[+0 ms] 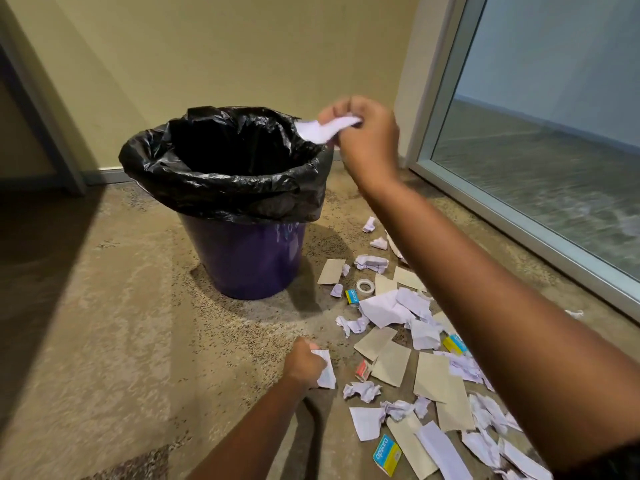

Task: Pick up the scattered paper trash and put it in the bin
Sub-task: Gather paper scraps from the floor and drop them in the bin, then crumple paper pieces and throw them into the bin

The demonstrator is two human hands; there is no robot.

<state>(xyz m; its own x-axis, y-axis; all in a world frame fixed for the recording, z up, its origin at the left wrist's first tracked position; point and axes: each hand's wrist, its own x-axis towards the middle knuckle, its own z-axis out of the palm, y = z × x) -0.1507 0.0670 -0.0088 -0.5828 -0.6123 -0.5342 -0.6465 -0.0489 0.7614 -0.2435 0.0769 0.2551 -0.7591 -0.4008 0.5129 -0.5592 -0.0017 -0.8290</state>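
Note:
A purple bin (249, 258) lined with a black bag (207, 181) stands on the floor by the wall. My right hand (367, 133) is raised at the bin's right rim and pinches a crumpled white paper (322, 128) that hangs over the bag's edge. Lower down, close to the floor, my left hand (304, 363) grips another white scrap (327, 370). To the right of both, scattered paper trash (391, 310) covers the floor: crumpled white sheets, flat brown card pieces (391, 363) and small printed boxes (388, 453).
A roll of tape (365, 286) lies among the scraps near the bin. A glass door with a metal frame (519, 223) runs along the right. The beige wall (242, 57) is behind the bin, and bare carpet (121, 323) stretches to the left.

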